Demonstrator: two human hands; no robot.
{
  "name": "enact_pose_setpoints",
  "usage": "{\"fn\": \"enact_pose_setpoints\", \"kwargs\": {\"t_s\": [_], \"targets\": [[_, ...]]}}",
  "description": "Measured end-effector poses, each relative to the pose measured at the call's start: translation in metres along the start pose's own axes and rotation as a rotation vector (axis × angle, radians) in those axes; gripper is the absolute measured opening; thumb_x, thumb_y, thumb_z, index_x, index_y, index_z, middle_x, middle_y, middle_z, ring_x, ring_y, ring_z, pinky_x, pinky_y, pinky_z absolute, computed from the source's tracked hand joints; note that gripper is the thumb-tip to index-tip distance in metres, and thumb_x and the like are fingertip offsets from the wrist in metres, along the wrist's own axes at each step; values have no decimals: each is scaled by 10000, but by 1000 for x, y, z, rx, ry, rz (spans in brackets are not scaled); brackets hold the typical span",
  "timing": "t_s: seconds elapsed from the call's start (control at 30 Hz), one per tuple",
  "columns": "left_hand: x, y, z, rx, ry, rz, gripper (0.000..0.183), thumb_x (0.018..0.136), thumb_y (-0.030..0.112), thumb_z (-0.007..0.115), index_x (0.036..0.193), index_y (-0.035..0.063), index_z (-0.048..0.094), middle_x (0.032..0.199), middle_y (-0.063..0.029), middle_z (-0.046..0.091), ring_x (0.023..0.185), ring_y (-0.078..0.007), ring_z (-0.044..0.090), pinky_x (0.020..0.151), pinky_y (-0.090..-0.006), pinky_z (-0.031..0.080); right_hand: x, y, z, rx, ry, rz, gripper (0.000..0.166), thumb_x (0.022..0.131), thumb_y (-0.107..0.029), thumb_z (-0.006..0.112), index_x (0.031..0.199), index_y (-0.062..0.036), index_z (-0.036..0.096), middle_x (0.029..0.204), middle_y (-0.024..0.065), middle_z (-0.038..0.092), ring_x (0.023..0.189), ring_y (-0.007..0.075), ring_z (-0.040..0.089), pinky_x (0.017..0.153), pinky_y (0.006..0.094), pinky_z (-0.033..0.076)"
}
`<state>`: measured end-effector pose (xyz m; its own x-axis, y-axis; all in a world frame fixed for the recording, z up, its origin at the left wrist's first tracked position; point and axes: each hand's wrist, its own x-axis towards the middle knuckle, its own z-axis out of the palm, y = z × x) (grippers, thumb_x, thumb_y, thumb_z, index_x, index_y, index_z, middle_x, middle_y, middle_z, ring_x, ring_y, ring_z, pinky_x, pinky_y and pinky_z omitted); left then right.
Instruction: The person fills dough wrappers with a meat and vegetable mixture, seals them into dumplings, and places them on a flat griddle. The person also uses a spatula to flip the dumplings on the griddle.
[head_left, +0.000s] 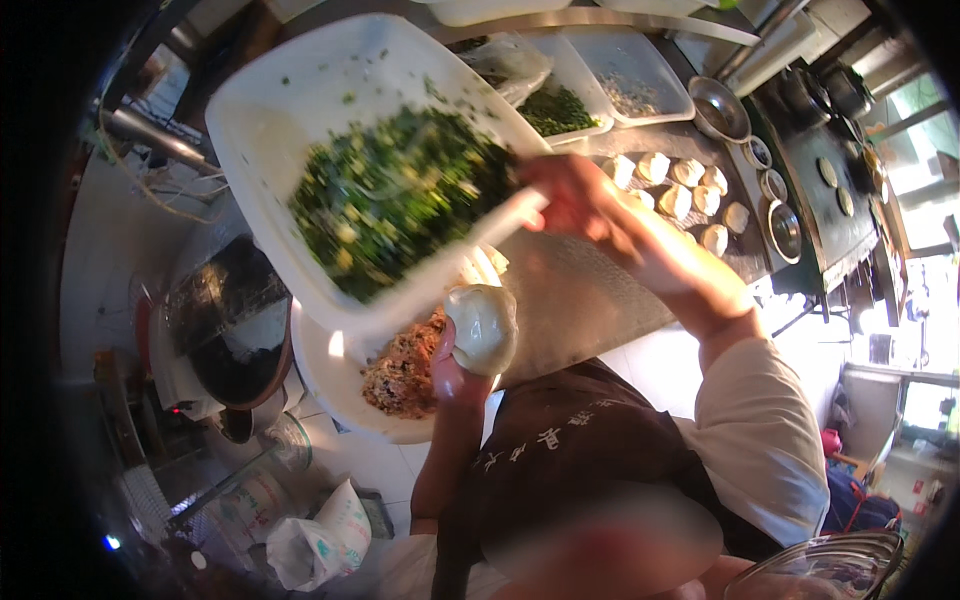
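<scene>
My left hand (457, 375) holds a round, glossy piece of dough (484, 330) over the edge of a white bowl (330, 397). Minced meat filling (405, 371) lies in that bowl. Blurred by motion, my right hand (562, 195) grips the near right corner of a large white plastic tub (262, 127). Chopped greens with pale yellow bits (397, 195) fill part of the tub, which is tilted above the meat bowl and covers some of it. Just behind the dough, a pale piece (495, 259) is partly visible.
Rows of shaped dough pieces (675, 201) lie on the metal worktop (585, 300). Behind them stand a tub of chopped greens (559, 109), another plastic tub (645, 75) and metal bowls (720, 109). A griddle (825, 217) with flat breads is at the right, a dark round pan (240, 360) at the left.
</scene>
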<state>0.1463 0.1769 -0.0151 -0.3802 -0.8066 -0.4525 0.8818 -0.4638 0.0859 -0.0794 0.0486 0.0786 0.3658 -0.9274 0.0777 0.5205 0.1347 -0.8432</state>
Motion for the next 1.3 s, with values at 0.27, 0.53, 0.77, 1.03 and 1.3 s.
{"fn": "enact_pose_setpoints", "kwargs": {"t_s": [0.27,0.53,0.77,1.03,1.3], "targets": [[25,-42,30,-190,-217,-310,415,959,331,476,1304,101,479,1223,-17,560,1026,-134,564,530,-197,436,-205,-43,-94,394,779,196,212,860,-51,435,1058,-24,502,853,131,607,623,234,627,519,291,531],[124,-133,63,39,-567,-224,276,957,320,482,1157,130,501,1188,-148,528,714,-186,540,428,-182,376,-116,-16,-298,242,951,33,213,908,-106,467,1034,56,412,844,208,535,721,340,620,703,446,584],[226,-170,119,-50,-167,20,430,961,349,459,1252,34,492,1177,-120,590,1030,-283,598,849,-410,517,-52,-63,-318,-1623,1142,-350,551,786,-297,721,1194,6,508,1134,214,572,1033,373,580,908,446,447],[297,-205,143,-47,-335,153,422,971,320,447,1278,32,477,1269,-130,548,1167,-301,528,998,-466,416,96,-82,-335,-1777,491,253,652,865,-526,506,1212,25,535,1191,262,551,1111,395,544,943,432,443],[302,-215,140,-177,-325,203,424,942,300,507,1275,40,483,1262,-131,551,1172,-300,521,1002,-470,411,115,-61,-321,-2022,140,20,679,808,-616,561,1170,-42,601,1105,216,620,1025,348,615,879,429,488]]}}
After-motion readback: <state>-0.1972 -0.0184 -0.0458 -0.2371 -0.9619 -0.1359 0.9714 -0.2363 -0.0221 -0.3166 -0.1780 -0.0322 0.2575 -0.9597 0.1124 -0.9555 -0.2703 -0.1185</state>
